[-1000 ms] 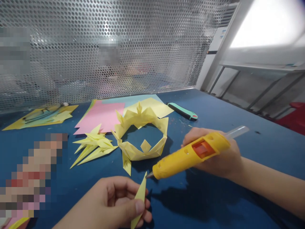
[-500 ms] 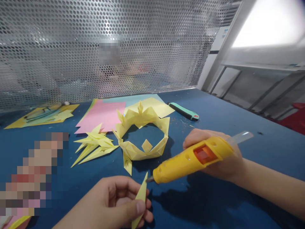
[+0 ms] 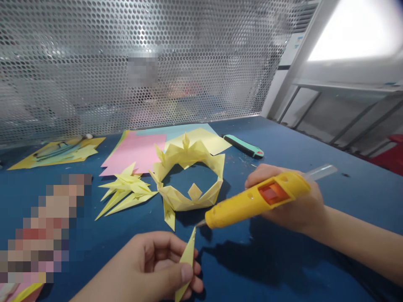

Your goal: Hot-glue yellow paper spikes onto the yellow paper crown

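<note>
My left hand (image 3: 154, 268) pinches a narrow folded yellow paper spike (image 3: 188, 260) between thumb and fingers, point up, at the bottom centre. My right hand (image 3: 291, 201) grips a yellow glue gun (image 3: 255, 201) with a clear glue stick (image 3: 321, 172) at its back end. Its metal nozzle hovers just above and to the right of the spike's tip, a small gap between them. Behind them a yellow folded paper ring with spikes (image 3: 189, 180) lies on the blue table (image 3: 315, 155).
A pile of loose yellow paper spikes (image 3: 126, 191) lies left of the ring. Pink, yellow and pale blue sheets (image 3: 138, 151) lie behind, with a teal utility knife (image 3: 244, 146) to their right. More yellow paper (image 3: 56, 151) sits far left. A perforated metal screen (image 3: 141, 63) borders the table's far edge.
The glue gun's nozzle has lifted slightly up and away from the spike's tip. My left hand and the spike have stayed nearly still.
</note>
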`<state>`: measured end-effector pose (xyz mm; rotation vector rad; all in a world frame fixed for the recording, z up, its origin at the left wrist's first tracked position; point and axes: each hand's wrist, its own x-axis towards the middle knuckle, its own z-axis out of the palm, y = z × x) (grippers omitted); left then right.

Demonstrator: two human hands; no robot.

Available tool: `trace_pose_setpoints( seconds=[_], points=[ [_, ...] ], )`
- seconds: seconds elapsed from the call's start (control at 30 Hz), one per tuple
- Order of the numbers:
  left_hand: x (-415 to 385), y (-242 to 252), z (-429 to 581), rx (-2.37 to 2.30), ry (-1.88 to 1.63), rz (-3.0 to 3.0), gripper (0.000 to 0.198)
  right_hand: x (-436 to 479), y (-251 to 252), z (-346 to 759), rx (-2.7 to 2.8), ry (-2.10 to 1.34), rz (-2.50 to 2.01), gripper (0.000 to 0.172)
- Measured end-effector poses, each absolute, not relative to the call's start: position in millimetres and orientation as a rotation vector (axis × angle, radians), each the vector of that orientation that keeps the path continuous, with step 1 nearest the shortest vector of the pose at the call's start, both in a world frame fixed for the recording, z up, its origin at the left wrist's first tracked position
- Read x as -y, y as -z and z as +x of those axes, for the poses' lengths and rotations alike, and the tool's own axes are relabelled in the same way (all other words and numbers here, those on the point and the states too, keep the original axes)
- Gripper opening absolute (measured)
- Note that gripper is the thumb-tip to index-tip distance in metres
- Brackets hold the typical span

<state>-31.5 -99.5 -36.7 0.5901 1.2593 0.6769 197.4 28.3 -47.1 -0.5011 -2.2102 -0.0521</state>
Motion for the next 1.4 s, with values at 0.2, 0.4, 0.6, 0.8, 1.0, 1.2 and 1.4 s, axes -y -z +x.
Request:
trace_pose_setpoints(
  seconds=[0.2, 0.4, 0.6, 0.8, 1.0, 1.2, 1.4],
  points=[
    [99, 41, -33, -1.246, -0.674, 0.587, 0.043, -29, 50, 199, 2.192, 0.067, -0.521, 0.008],
    [99, 38, -32, -1.252, -0.678, 0.578, 0.041, -29, 51, 200, 2.184, 0.08, -0.541, 0.009],
    [100, 40, -33, -1.263, -0.678, 0.63, 0.041, -28, 49, 199, 2.165, 0.063, -0.533, 0.012],
    [100, 39, -32, -1.279, -0.689, 0.63, 0.038, -25, 48, 196, 2.176, 0.033, -0.483, 0.012],
    [101, 40, -33, -1.275, -0.689, 0.643, 0.04, -18, 44, 197, 2.182, 0.035, -0.387, 0.013],
    [101, 41, -33, -1.269, -0.686, 0.638, 0.039, -13, 41, 200, 2.189, 0.1, -0.387, 0.012],
    [101, 41, -34, -1.272, -0.661, 0.665, 0.039, -15, 42, 200, 2.197, 0.108, -0.377, 0.014]
  ],
)
